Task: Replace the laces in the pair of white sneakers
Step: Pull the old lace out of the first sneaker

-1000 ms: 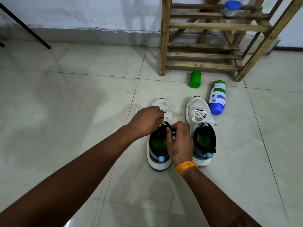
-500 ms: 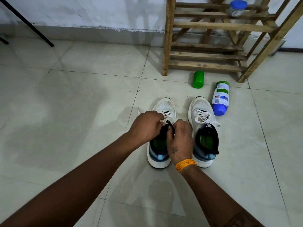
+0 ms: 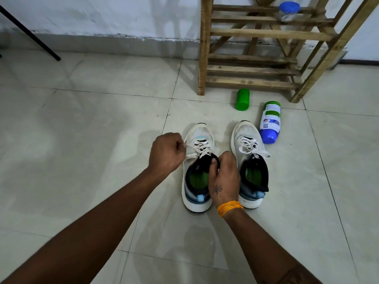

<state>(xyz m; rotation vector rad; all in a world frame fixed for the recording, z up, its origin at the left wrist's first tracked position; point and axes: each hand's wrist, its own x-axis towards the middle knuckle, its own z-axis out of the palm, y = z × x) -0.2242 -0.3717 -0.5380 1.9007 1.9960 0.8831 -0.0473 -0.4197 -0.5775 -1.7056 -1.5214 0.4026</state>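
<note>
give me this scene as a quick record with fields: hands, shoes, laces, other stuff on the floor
left hand: left hand pinches a white lace end pulled out to the side of the left sneaker
right hand: right hand grips the black tongue of the left sneaker
left sneaker laces: untied, loose across the eyelets
right sneaker: right sneaker untouched, lace tied in a bow
floor items: green cap and blue-and-white bottle lying beyond the sneakers
behind: wooden rack with a blue-lidded jar

Two sneakers (image 3: 223, 160) side by side on floor (image 3: 82, 160), bottle (image 3: 270, 121) right, rack (image 3: 262, 48) behind
</note>
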